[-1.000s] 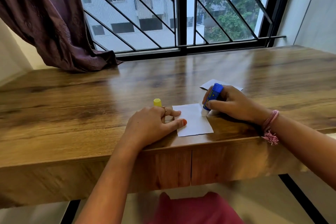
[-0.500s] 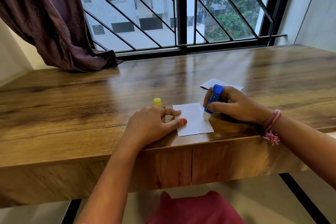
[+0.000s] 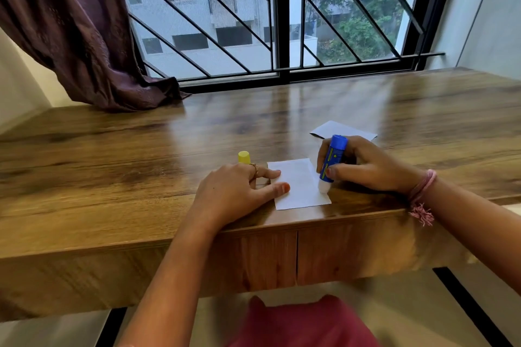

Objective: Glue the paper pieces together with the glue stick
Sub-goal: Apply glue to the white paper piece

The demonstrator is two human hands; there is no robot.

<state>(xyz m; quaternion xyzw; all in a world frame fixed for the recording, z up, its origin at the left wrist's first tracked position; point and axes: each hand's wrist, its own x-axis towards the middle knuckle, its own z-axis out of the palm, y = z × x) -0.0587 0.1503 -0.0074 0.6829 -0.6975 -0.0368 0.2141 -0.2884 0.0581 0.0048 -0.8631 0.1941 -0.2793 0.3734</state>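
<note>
I am drawing the glue stick [image 3: 332, 164], gripped in my right hand [image 3: 363, 166], down the right edge of the near paper piece [image 3: 298, 187]; its tip is now nearer the front corner than a second ago. My left hand [image 3: 239, 191] is pressing flat-fingered on the left edge. That edge is nearly coated; the second paper piece [image 3: 342, 130] is waiting behind.
</note>
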